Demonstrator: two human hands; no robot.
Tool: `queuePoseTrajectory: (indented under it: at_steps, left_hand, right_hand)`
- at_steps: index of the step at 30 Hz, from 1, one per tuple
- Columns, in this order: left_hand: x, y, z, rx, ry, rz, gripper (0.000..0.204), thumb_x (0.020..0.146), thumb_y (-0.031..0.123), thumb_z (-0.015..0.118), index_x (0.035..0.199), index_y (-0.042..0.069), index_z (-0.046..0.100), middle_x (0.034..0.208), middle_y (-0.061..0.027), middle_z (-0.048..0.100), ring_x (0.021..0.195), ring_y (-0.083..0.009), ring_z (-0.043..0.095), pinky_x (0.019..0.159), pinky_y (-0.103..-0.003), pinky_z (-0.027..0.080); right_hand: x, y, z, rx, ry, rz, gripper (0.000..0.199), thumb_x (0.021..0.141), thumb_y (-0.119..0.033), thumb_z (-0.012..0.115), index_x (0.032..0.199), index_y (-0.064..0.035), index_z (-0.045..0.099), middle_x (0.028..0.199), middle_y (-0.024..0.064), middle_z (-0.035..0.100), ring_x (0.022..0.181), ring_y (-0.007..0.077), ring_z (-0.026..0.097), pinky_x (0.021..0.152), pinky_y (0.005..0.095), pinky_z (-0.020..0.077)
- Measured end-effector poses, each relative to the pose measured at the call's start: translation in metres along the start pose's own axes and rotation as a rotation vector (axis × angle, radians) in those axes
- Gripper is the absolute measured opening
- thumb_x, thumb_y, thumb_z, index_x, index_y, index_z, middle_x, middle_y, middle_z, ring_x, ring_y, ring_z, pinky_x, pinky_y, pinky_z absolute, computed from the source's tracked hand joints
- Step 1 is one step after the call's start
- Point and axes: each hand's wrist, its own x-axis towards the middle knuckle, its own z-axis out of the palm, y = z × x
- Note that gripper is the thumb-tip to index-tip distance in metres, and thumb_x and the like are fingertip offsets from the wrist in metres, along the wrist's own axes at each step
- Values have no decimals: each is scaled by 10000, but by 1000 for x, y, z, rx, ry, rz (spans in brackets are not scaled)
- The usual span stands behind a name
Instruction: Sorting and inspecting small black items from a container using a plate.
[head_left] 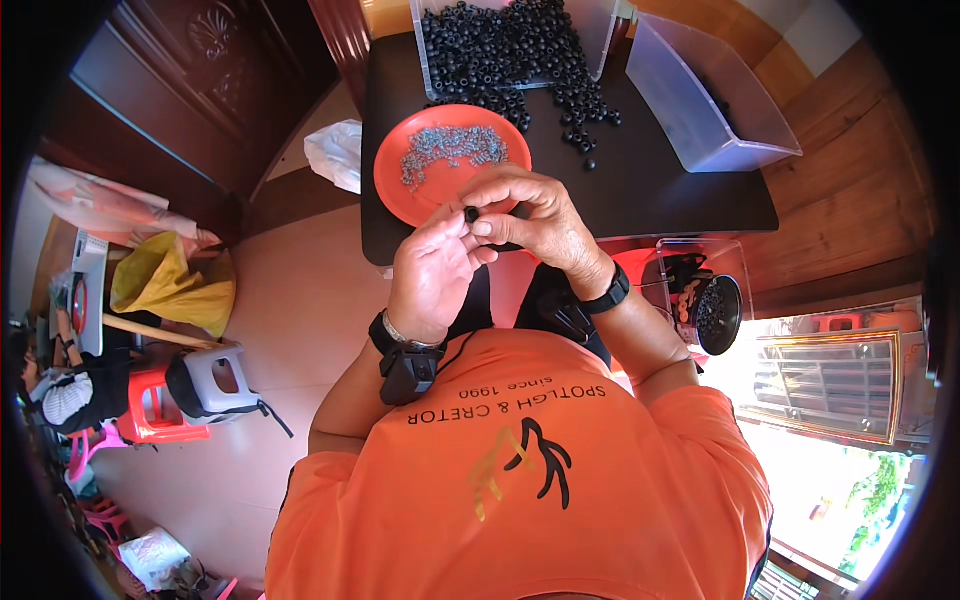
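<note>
Brimming bin (600,40) of black beads (500,45)

Hidden, cropped and too small to read

The small black piece (471,213) shows only as a dark spot between the fingertips of the left hand (432,272) and right hand (530,215); its shape cannot be told, nor how firm the grip is. The hands cover the orange plate's (400,180) near rim and part of the surface (650,190) edge. The clear bin of black beads (500,45) is cut off by the top edge. The grey bits (450,148) on the plate are too small to identify. The dark bowl's (717,315) contents are unclear.
</note>
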Motion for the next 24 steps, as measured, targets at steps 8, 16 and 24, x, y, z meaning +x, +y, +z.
queuePoseTrajectory:
  at_steps: [8, 16, 24]
  left_hand:
    - [-5, 3, -3, -56, -93, 12, 221, 954, 227, 439, 1051, 75, 567, 1031, -30, 575, 967, -146, 544, 827, -324, 431]
    - [-5, 0, -5, -43, -42, 46, 217, 956, 232, 434, 1026, 73, 564, 1005, -22, 559, 970, -143, 527, 834, -316, 412]
    - [-3, -3, -15, -59, -67, 10, 251, 967, 238, 411, 1026, 44, 558, 1023, -39, 555, 1021, -147, 513, 849, -304, 403]
  right_hand:
    - [-9, -4, 17, 50, 55, 43, 307, 771, -14, 733, 1066, -52, 654, 1022, 59, 623, 875, 126, 589, 767, 267, 512]
    - [-9, -8, 28, -8, 131, 18, 265, 760, 31, 712, 1008, -36, 652, 997, 47, 609, 842, 115, 585, 743, 265, 510]
    - [-15, -8, 32, -23, 151, 66, 253, 766, 35, 696, 1004, -37, 649, 989, 52, 614, 831, 105, 580, 712, 249, 514]
